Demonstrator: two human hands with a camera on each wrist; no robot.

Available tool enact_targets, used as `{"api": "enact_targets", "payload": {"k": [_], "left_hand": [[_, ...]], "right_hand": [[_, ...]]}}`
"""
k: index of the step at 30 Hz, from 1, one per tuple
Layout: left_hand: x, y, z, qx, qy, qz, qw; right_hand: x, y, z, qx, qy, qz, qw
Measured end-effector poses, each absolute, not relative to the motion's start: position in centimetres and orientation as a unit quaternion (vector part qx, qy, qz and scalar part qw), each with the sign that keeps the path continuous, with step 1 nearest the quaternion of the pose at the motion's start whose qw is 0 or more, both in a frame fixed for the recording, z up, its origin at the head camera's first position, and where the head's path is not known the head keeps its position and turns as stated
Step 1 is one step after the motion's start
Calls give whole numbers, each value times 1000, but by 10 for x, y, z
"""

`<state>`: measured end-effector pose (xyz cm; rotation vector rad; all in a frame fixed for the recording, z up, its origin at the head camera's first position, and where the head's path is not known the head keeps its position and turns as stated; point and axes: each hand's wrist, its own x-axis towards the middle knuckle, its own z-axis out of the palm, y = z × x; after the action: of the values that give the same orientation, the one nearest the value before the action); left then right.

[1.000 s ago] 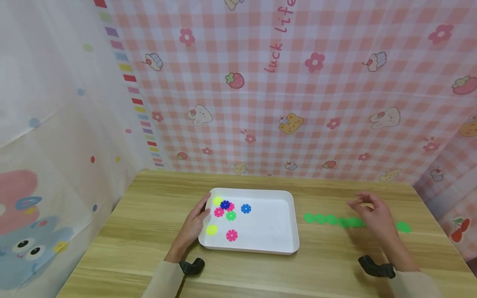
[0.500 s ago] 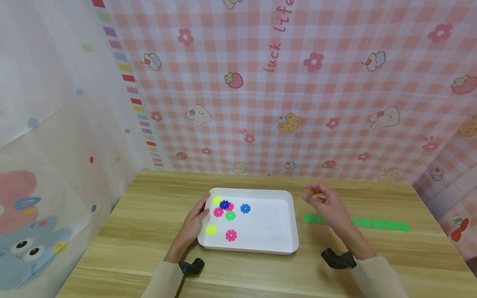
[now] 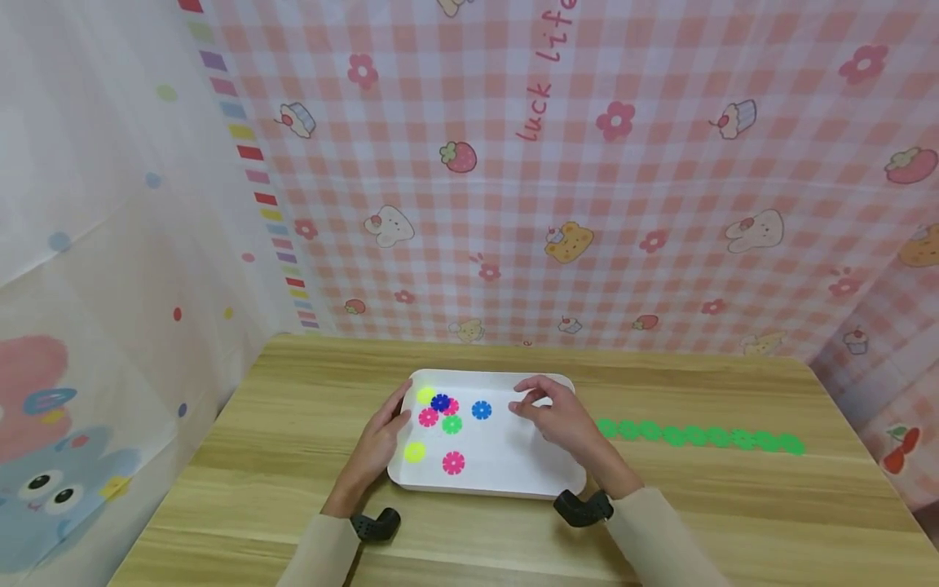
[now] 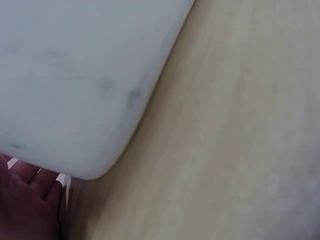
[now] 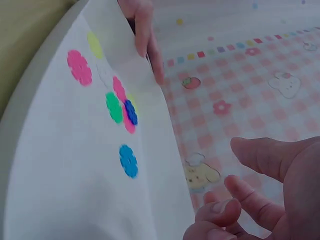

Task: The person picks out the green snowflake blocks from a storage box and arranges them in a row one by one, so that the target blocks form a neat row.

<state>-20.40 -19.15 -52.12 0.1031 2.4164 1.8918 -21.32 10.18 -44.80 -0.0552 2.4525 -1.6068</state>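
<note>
A shallow white tray lies on the table, with several notched plastic discs near its left side. Among them are a light blue disc, a dark blue disc, a green disc, a pink disc and a yellow disc. My left hand grips the tray's left wall, thumb over the rim and fingers outside. Above the tray's right half hovers my right hand; the right wrist view shows its thumb and fingers apart, nothing between them.
A row of green discs stretches across the wooden table to the right of the tray. Behind the table hangs a pink checked cloth. Each wrist wears a black camera mount.
My right hand has moved left from over the row of green discs to above the tray, uncovering the row. My left hand keeps its grip on the tray, and the discs lie as before.
</note>
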Motion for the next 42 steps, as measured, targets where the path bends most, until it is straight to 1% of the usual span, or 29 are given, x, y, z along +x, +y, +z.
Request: {"api": "enact_targets", "payload": {"k": [6, 13, 17, 29, 36, 42], "left_hand": [[-203, -192, -521, 34, 788, 614, 34], [-204, -192, -522, 32, 791, 610, 32], [-204, -192, -522, 35, 789, 613, 31], [-204, -192, -521, 45, 785, 617, 33], [-190, -185, -487, 32, 776, 627, 58], [-189, -184, -486, 37, 775, 628, 59]], "right_hand": [[-218, 76, -460, -17, 834, -533, 140], [-218, 47, -470, -31, 835, -514, 196], [-219, 33, -474, -37, 840, -499, 208], [-221, 11, -487, -28, 875, -455, 164], [-221, 7, -489, -26, 887, -440, 136], [-221, 5, -492, -22, 896, -426, 120]]}}
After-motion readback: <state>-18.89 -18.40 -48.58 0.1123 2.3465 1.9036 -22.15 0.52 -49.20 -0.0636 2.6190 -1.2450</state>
